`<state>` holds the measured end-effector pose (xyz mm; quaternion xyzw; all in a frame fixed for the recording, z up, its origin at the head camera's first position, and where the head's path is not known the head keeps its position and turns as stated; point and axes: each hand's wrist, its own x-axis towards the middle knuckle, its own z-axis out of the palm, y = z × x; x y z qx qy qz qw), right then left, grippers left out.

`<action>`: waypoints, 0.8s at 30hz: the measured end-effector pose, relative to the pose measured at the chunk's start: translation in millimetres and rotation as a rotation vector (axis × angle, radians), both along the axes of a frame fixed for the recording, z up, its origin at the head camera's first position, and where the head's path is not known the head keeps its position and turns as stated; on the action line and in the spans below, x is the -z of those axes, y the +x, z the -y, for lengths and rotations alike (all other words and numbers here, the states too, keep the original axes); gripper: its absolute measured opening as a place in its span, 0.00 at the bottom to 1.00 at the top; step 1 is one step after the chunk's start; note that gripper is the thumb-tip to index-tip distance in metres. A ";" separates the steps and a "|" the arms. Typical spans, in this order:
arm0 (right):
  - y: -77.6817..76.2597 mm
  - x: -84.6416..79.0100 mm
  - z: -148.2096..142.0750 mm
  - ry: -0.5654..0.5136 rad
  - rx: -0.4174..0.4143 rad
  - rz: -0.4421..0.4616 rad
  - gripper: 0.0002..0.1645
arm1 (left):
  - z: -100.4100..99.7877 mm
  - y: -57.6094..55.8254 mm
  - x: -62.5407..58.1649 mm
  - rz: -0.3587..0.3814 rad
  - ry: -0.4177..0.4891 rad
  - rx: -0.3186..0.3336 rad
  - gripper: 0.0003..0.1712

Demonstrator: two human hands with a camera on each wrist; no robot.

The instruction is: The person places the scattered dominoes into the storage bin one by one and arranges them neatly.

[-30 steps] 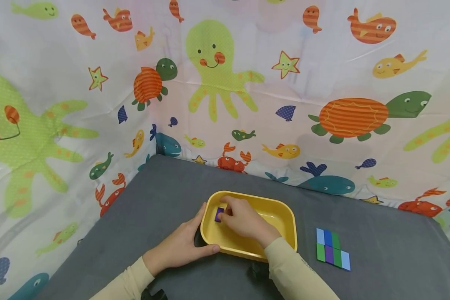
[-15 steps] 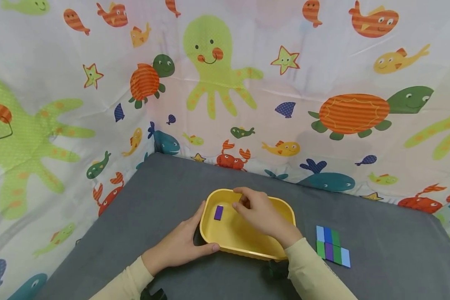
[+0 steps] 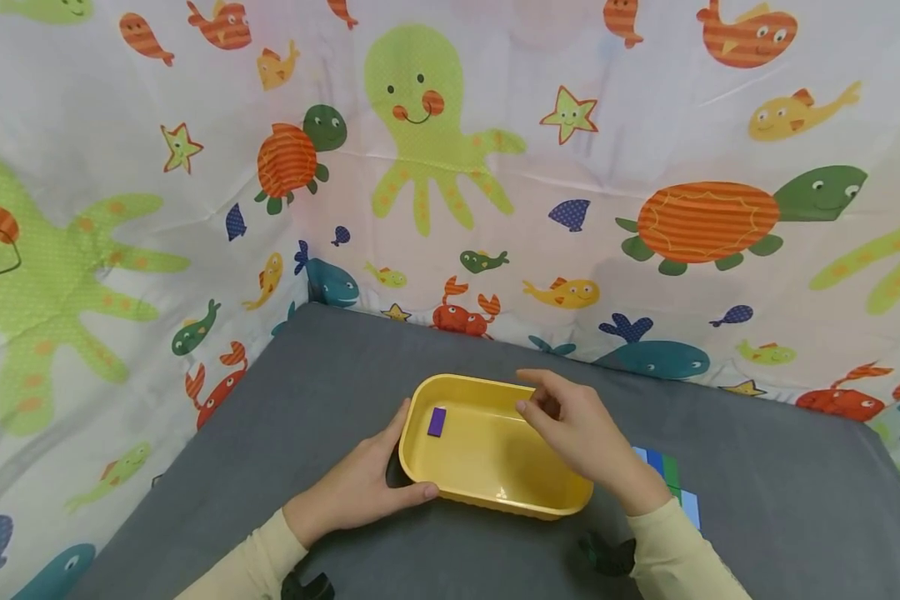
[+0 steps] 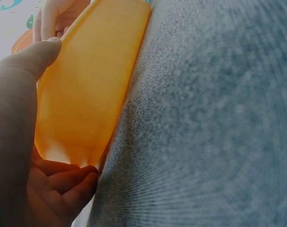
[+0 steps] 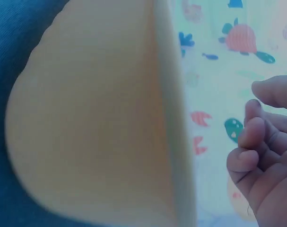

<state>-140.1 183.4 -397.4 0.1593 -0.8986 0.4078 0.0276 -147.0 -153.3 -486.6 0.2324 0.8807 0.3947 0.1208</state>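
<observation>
A yellow plastic tub (image 3: 487, 492) sits on the grey cloth, and my left hand (image 3: 360, 492) grips its left end. In the left wrist view the left thumb (image 4: 46, 52) lies along one side of the tub wall, while the other fingers (image 4: 72, 182) curl against its end. Inside the tub, near the left end, lies one small purple tile (image 3: 437, 422). My right hand (image 3: 581, 429) hovers over the tub's right end, fingers loosely bent. Nothing shows between those fingers in the right wrist view, where the right hand (image 5: 266, 151) is apart from the tub wall.
To the right of the tub lies a group of blue and green tiles (image 3: 690, 507), partly hidden behind the right forearm. A printed sea-animal curtain (image 3: 450, 167) closes off the back and left. Grey cloth (image 3: 795, 500) covers the surface.
My right hand has left the purple tile and moved right, across to the tub's right end. The tile stays on the tub floor. The left hand keeps its grip.
</observation>
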 end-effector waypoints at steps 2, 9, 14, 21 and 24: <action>3.2 1.3 -6.3 -0.007 0.027 -0.031 0.22 | -0.3 -0.1 -0.2 0.003 0.000 -0.001 0.76; 12.1 11.5 -25.9 -0.023 0.127 -0.100 0.19 | 0.5 0.0 0.4 -0.001 -0.007 -0.001 0.77; 18.3 10.9 -44.1 0.005 0.144 -0.113 0.20 | -0.8 0.2 -0.7 0.016 -0.024 -0.016 0.77; 33.5 17.1 -69.5 0.024 0.162 -0.144 0.24 | -0.5 0.8 0.3 0.015 -0.040 -0.028 0.77; 43.0 20.4 -81.4 0.031 0.194 -0.138 0.26 | -1.9 -0.4 0.9 0.008 -0.039 -0.014 0.77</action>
